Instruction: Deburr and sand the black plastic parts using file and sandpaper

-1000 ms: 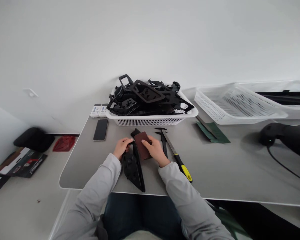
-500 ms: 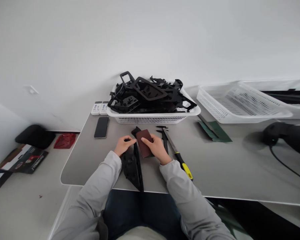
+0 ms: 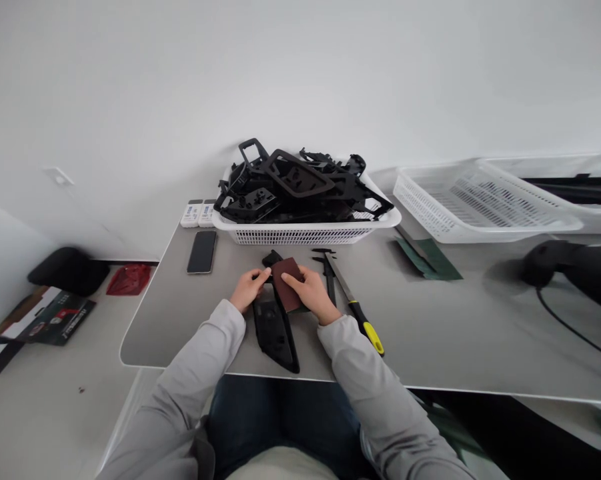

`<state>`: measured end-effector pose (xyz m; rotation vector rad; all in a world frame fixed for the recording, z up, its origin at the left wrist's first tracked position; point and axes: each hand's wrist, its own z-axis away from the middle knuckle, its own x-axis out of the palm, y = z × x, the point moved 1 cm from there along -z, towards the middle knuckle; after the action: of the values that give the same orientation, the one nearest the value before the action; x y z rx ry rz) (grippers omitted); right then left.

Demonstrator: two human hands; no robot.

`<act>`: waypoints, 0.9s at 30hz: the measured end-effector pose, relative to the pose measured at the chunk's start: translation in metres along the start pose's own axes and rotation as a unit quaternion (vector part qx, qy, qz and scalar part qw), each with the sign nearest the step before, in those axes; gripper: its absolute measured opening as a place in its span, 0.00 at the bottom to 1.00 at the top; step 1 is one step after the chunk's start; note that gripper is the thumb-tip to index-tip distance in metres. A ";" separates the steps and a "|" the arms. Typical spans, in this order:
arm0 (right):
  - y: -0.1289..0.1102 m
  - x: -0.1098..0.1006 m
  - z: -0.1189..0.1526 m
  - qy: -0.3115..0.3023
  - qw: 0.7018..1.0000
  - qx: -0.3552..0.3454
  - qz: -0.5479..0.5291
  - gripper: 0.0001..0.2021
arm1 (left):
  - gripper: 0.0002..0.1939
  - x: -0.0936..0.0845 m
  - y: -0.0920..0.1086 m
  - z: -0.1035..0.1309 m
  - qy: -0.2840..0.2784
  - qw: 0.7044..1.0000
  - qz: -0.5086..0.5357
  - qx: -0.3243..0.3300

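Observation:
My left hand [image 3: 249,289] pinches the upper end of a black plastic trim panel [image 3: 274,330], which slants down toward the table's front edge. In my right hand [image 3: 312,293] is a dark red-brown sheet of sandpaper [image 3: 287,283], thumb on top; its left edge meets or overlaps the panel's upper right side. Behind the sandpaper a small black object [image 3: 272,257] pokes out, its kind unclear. Just right of my right hand lie a black caliper [image 3: 329,273] and a file with a black and yellow handle [image 3: 367,328].
A white basket [image 3: 300,235] heaped with black plastic parts stands behind my hands. A phone [image 3: 201,252] and small white boxes [image 3: 198,215] lie to the left. Rightward are green sheets [image 3: 433,260], another white basket [image 3: 450,230] and a black corded device [image 3: 570,267].
The black panel has turned, its lower end swinging right and more of its broad face now showing. Both hands keep their holds, with the sandpaper almost in the same place.

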<state>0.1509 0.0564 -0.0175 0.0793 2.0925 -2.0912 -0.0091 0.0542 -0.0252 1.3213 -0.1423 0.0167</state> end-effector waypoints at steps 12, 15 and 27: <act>0.004 -0.004 -0.002 -0.040 0.998 0.034 -0.021 0.14 | 0.30 -0.001 0.000 0.000 0.013 1.000 -0.007 -0.006; 0.004 -0.005 -0.002 -0.020 0.998 0.039 -0.034 0.15 | 0.30 -0.001 0.000 0.000 0.011 1.000 -0.002 -0.003; -0.001 -0.003 0.002 -0.062 0.994 0.072 -0.062 0.13 | 0.30 -0.002 -0.002 -0.001 0.011 1.000 -0.009 -0.015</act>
<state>0.1540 0.0545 -0.0164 -0.1611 1.9195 -2.2541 -0.0104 0.0546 -0.0273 1.2928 -0.1115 0.0127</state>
